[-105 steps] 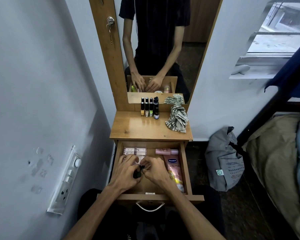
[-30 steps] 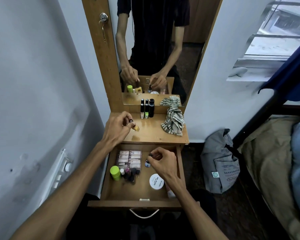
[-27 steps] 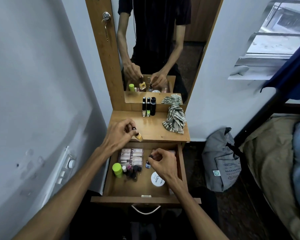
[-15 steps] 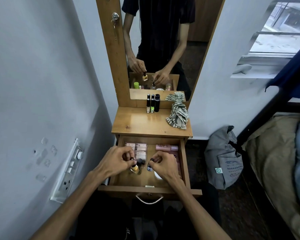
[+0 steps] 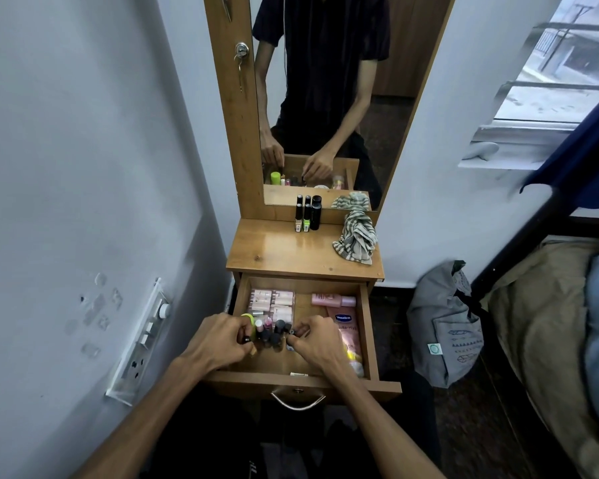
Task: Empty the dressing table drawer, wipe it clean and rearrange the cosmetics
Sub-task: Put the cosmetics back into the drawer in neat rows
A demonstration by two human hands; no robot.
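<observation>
1. The small bottle (image 5: pixel 250 344) is in the front left part of the open drawer (image 5: pixel 370 326). It is tilted, with the dark cap up toward the left hand and the yellowish body down toward the drawer front.
2. The left hand (image 5: pixel 218 340) pinches this bottle at the cap; the fingers are curled and the bottle comes out just under the fingertips.
3. The right hand (image 5: pixel 317 342) pinches the black cap of a vial (image 5: pixel 290 340) that stands upright, just right of the cluster of dark-capped bottles (image 5: pixel 274 331). Its fingers are curled together over the cap.
4. A green-capped jar (image 5: pixel 249 319) stands just behind the left hand, touching the cluster or very near to it.
5. Pale pink tubes (image 5: pixel 273 302) lie at the back left of the drawer, their long axis left to right.
6. At the right side a pink tube (image 5: pixel 348 335) lies front to back; its label reads "Vaseline". Behind it a pink bottle (image 5: pixel 332 300) lies left to right.
7. On the tabletop (image 5: pixel 277 250), three bottles (image 5: pixel 306 217) stand upright at the mirror (image 5: pixel 325 81), and a striped cloth (image 5: pixel 355 238) lies at the right.
</observation>
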